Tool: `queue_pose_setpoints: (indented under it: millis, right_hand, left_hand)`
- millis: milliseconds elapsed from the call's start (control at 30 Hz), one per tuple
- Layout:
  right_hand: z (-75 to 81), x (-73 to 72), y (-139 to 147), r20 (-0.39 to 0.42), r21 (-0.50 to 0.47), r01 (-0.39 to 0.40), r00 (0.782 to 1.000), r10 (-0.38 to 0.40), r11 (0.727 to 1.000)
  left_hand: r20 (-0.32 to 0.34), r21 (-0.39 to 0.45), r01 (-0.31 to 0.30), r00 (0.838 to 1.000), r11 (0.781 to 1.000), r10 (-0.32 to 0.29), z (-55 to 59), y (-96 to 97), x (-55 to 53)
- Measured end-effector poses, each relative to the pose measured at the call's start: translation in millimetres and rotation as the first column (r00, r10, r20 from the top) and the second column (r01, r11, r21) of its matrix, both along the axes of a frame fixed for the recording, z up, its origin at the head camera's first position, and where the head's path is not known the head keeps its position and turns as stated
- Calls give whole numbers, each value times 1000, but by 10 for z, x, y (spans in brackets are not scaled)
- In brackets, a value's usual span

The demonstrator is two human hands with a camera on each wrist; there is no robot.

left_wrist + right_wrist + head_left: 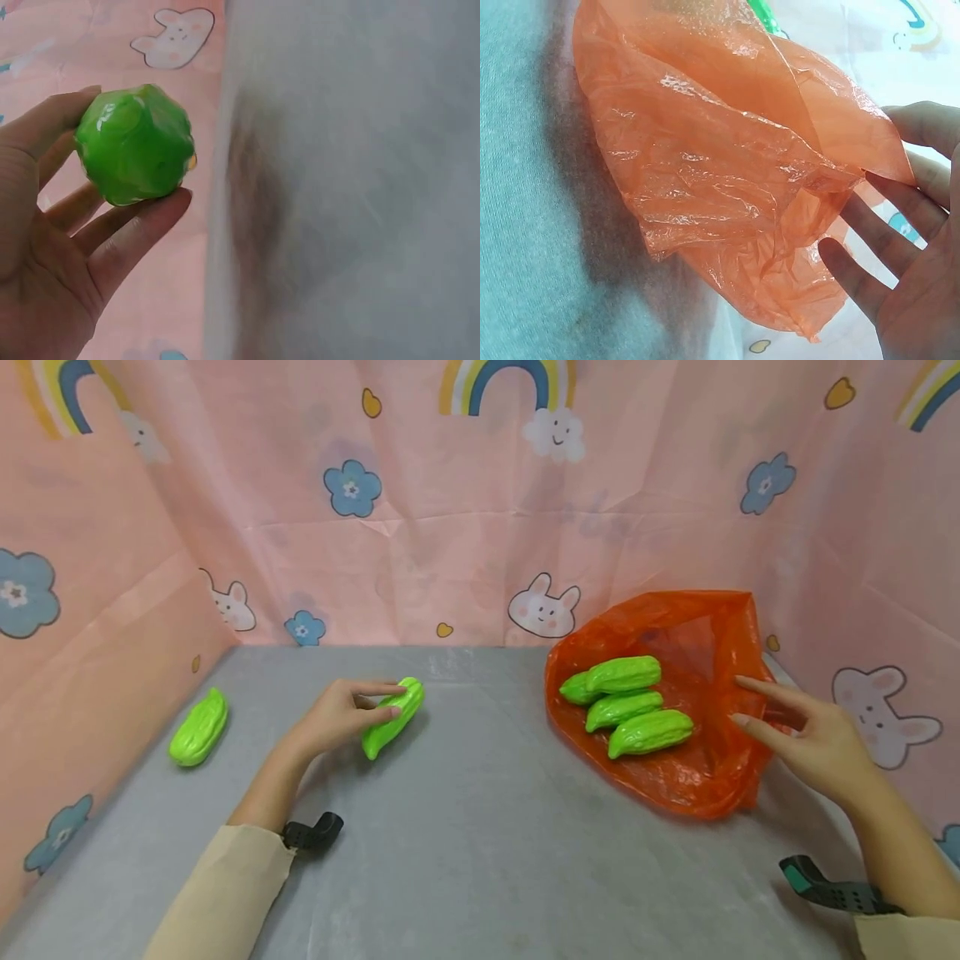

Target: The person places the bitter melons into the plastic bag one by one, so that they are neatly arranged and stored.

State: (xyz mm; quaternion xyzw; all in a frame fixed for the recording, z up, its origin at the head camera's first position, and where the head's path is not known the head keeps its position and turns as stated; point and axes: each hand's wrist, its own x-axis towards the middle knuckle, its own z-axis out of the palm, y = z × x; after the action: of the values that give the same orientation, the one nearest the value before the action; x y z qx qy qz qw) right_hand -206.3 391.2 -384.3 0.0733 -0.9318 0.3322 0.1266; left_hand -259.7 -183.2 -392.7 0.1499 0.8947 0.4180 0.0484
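A bright green bitter melon [393,720] is gripped by my left hand [337,718], thumb on one side and fingers on the other. In the left wrist view, the blunt end of the bitter melon [135,146] faces the camera, above the grey surface. My right hand [821,743] pinches the edge of a red-orange plastic bag [720,777] on the right. The mouth of the bag gapes toward the left, and several bitter melons [651,732] lie inside. In the right wrist view, the crinkled plastic bag [705,187] hangs from the fingers and mostly hides its contents.
Another green bitter melon [199,728] lies at the left of the grey tabletop [465,860], near the side wall. Pink printed cloth [450,543] encloses the back and both sides.
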Motion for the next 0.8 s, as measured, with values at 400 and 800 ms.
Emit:
queue_pose_setpoints:
  millis: [400,800]
  right_hand:
    - [-12,0,16,-59,-14,-14,998,13,1000]
    - [15,16,2,-23,-16,-12,1000,12,1000]
  left_hand:
    - [-12,112,35,999,993,-34,261,420,-79]
    - [-90,133,137,988,982,-125,336,907,-221]
